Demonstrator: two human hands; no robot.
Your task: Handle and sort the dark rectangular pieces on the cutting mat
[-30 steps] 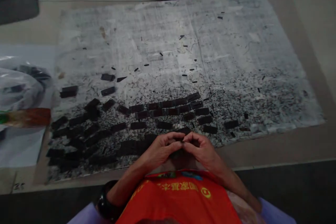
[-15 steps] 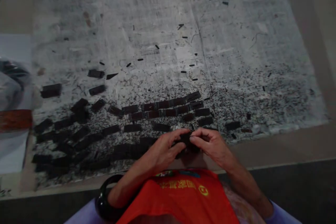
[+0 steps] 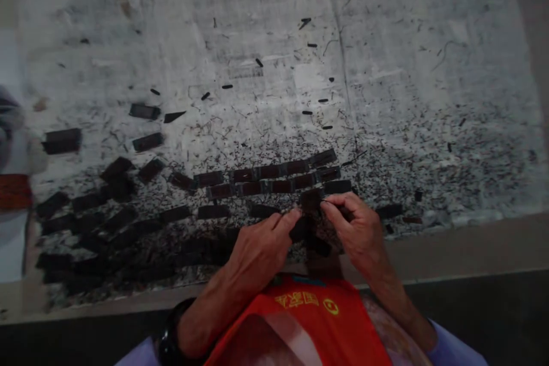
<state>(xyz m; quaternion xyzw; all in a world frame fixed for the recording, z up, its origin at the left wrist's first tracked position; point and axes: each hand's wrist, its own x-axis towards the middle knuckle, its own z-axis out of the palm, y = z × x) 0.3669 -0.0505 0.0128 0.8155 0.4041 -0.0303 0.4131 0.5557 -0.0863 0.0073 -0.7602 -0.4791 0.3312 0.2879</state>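
Observation:
My left hand (image 3: 257, 251) and my right hand (image 3: 358, 229) meet at the near edge of a stained grey sheet (image 3: 274, 68). Both pinch small dark rectangular pieces (image 3: 309, 201) held between their fingertips, with a few more dark pieces (image 3: 313, 240) bunched under the fingers. Just beyond the hands lie two neat rows of the same dark pieces (image 3: 274, 178). A loose heap of such pieces (image 3: 107, 229) spreads to the left.
Fine black shavings cover the near part of the sheet. A red object (image 3: 15, 191) and a pale bag (image 3: 8, 120) sit at the left edge. Bare table (image 3: 472, 246) shows at the right front. A dark bracelet (image 3: 169, 337) circles my left wrist.
The view has tipped down and closer. Both hands have moved forward from my lap edge towards the rows, fingers now spread further round the dark pieces.

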